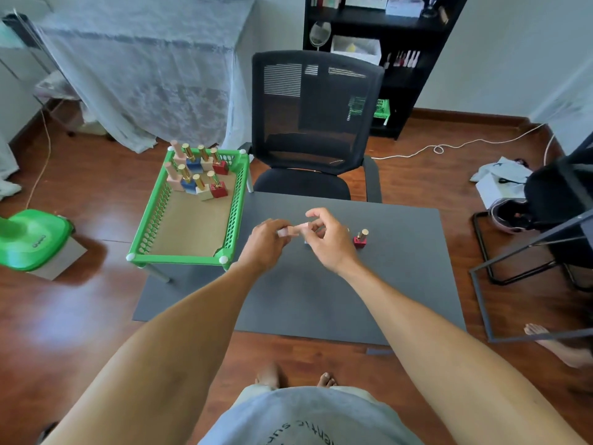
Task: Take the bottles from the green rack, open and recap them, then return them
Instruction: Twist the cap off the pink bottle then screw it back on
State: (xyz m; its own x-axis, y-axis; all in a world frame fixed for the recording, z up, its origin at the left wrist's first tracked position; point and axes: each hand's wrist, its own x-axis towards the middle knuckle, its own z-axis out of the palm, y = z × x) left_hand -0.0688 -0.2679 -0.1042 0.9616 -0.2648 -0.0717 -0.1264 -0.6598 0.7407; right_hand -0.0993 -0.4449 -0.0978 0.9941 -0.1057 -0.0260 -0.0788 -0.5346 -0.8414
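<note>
Bottles (196,175) stand clustered in the upper end of the green rack (150,226), left of centre on the grey mat (353,300). Mid-frame, our left hand (266,240) and right hand (327,237) both pinch one pale pink bottle (290,231) between them. A red bottle (360,239) stands just right.

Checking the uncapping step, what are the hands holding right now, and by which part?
A pale pink bottle, held sideways between both hands: left hand at one end, right hand at the other. Blur hides which end is the cap.
</note>
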